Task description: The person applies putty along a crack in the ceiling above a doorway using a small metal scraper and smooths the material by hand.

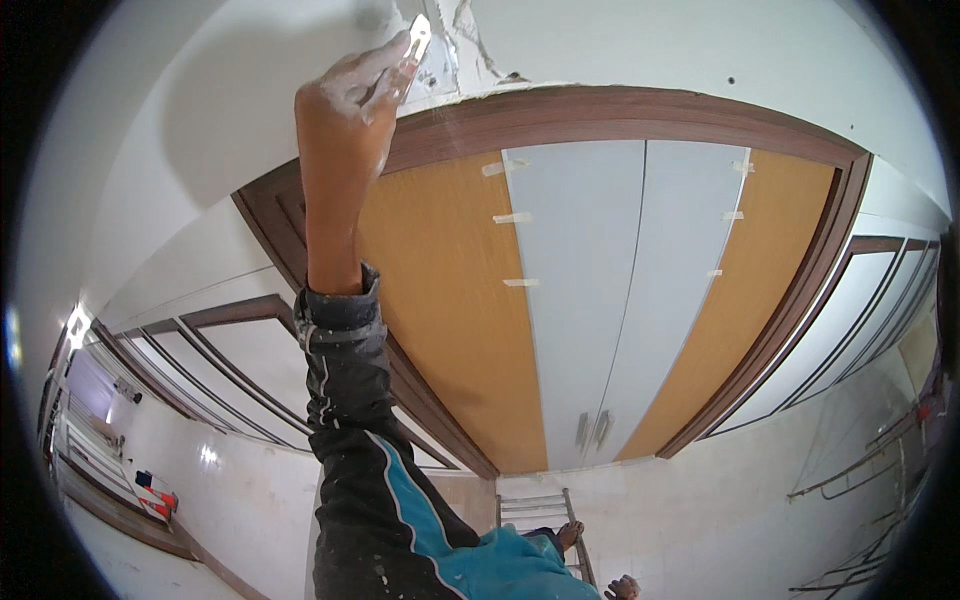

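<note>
While my left hand (345, 105) stays out of doubt, fingers closed around a scraper blade (418, 40), tip against cracked white wall (250, 120) above brown door frame (620, 105); right hand unseen.

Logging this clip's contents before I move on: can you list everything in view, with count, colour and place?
scraper: one, pale metal blade, top centre, held against the wall
wall: white, upper part, with chipped plaster by the blade
door frame: one, dark brown, around the panels
panels: four, two orange outer and two grey inner, centre
tape strips: several, pale, on the grey panels
handles: two, metal, low on the grey panels
ladder: one, metal, bottom centre
feet: two, bare, by the ladder
sleeve: dark with a teal stripe, lower centre
hand: one, plaster-dusted, raised and gripping the scraper; which hand it is I cannot tell
</note>
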Motion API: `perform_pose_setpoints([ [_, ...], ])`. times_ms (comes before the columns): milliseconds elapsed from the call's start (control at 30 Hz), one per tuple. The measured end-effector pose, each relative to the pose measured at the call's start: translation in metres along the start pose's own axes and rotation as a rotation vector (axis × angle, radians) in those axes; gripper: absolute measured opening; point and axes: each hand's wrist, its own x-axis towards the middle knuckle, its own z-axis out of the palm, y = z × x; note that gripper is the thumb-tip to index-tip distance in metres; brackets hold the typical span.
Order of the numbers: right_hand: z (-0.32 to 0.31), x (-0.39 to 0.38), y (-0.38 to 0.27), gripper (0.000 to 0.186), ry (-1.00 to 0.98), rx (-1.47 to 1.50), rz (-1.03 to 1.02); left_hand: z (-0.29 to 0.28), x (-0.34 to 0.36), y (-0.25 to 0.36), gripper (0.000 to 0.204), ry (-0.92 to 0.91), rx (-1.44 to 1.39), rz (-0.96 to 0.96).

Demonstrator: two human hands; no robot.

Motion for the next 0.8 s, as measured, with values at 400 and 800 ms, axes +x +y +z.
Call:
perform_pose_setpoints([
  [400, 0.004, 0.001, -0.002, 0.055, 0.077, -0.040, 0.064, 0.002, -0.007, 0.006, 0.027, 0.025, 0.107, 0.115],
  [800, -0.007, 0.008, 0.000, 0.044, -0.028, -0.112, 0.046, 0.006, -0.012, 0.008, 0.028, 0.003, 0.086, 0.037],
])
